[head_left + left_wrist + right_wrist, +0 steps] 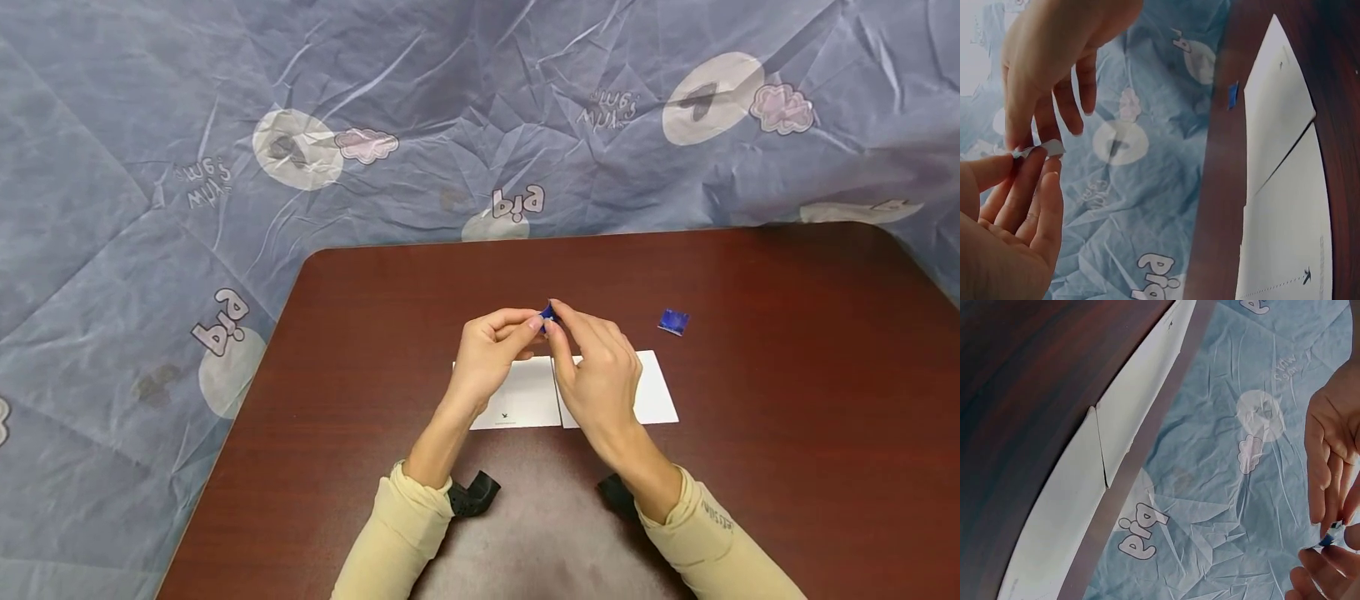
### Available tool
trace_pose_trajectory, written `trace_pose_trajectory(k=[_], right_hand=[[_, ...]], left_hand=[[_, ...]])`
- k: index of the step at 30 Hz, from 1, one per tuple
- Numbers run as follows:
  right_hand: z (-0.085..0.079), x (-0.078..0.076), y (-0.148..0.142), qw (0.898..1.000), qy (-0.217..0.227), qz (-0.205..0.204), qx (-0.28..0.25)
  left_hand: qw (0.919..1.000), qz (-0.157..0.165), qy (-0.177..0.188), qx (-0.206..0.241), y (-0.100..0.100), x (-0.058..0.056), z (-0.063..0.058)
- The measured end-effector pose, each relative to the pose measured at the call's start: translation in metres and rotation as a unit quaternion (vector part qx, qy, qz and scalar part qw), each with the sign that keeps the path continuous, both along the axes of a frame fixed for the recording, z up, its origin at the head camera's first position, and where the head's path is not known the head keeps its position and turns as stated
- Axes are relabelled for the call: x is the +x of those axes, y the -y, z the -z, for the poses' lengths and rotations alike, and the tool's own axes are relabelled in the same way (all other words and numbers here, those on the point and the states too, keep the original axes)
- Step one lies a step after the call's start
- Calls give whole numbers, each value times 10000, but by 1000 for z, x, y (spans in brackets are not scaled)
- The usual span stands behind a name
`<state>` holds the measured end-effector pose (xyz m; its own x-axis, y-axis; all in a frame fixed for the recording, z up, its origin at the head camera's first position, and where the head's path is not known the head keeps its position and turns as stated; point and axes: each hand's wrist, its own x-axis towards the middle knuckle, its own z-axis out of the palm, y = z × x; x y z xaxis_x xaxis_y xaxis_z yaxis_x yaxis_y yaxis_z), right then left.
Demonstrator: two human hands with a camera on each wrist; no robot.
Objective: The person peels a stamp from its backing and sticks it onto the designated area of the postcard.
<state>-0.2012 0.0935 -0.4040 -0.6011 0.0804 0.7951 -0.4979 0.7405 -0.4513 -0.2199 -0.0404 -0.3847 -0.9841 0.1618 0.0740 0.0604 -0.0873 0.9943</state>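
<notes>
Above the white cards, my left hand (pixel 480 354) and right hand (pixel 602 371) meet fingertip to fingertip. Between them both pinch a small blue wrapper (pixel 548 314), mostly covered by the fingers. In the left wrist view its pale, whitish side (pixel 1054 147) faces the camera; whether anything is inside cannot be made out. The right wrist view gives a glimpse of its blue and silvery surface (pixel 1330 536). A second small blue square packet (pixel 673 322) lies flat on the table, beyond and to the right of the hands.
Two white cards, a left one (pixel 521 400) with a small dark mark and a right one (pixel 656 396), lie side by side on the brown table (pixel 360 333). A wrinkled blue printed cloth (pixel 450 100) hangs behind. Black wrist mounts (pixel 476 493) sit by both sleeves.
</notes>
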Motion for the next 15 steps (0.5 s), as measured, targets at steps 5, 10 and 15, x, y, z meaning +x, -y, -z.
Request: trace_pose_trajectory(k=[5, 10, 15], right_hand=[[0, 0, -1, 9998, 184, -57, 1], [-1, -1, -2, 9992, 318, -223, -110], [0, -1, -1, 9975, 425, -461, -330]], left_hand=[[9918, -180, -826, -960, 0, 3, -2], [9790, -402, -1217, -1583, 0, 6, -4], [9789, -395, -1179, -1619, 0, 6, -5]])
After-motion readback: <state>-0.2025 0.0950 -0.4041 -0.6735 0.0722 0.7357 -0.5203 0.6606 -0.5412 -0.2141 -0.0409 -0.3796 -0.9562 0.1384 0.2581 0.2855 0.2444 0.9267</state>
